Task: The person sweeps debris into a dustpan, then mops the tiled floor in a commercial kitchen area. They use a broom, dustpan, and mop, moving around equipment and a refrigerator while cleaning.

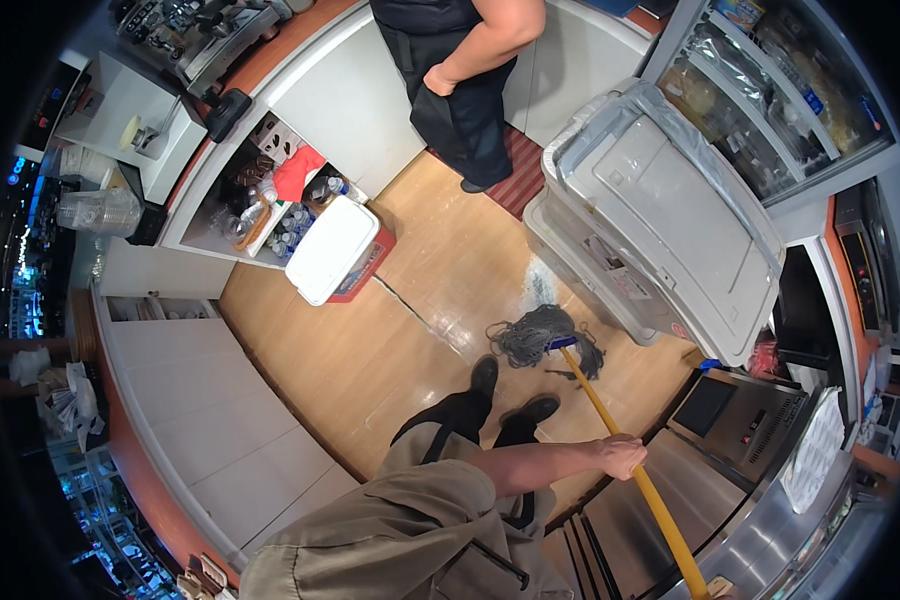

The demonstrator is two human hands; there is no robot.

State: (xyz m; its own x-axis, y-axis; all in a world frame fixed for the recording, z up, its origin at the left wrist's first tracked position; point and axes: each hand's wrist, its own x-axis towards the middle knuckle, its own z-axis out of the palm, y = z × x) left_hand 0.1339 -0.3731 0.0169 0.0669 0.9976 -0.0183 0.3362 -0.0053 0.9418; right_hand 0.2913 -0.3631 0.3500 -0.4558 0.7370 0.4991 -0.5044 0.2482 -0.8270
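My left hand (pixel 622 456) is closed round the yellow handle of a mop (pixel 660 500), its forearm reaching across from the left. The handle slants from the lower edge up to a blue clamp (pixel 563 343). Grey mop strands (pixel 532 336) lie spread on the wooden floor (pixel 440 260), just ahead of my dark shoes (pixel 484 374). A pale wet-looking patch (pixel 540 283) shows beyond the strands. At the lower edge, beside the handle, only a sliver of what seems to be my right hand (pixel 720 588) shows; its fingers are hidden.
A large grey lidded bin (pixel 660 210) stands right of the mop. Ahead, a person in dark clothes (pixel 460 110) stands near a red mat (pixel 515 175). A red cooler with a white lid (pixel 335 250) sits by an opened cabinet at left. Steel appliances (pixel 690 490) line the right.
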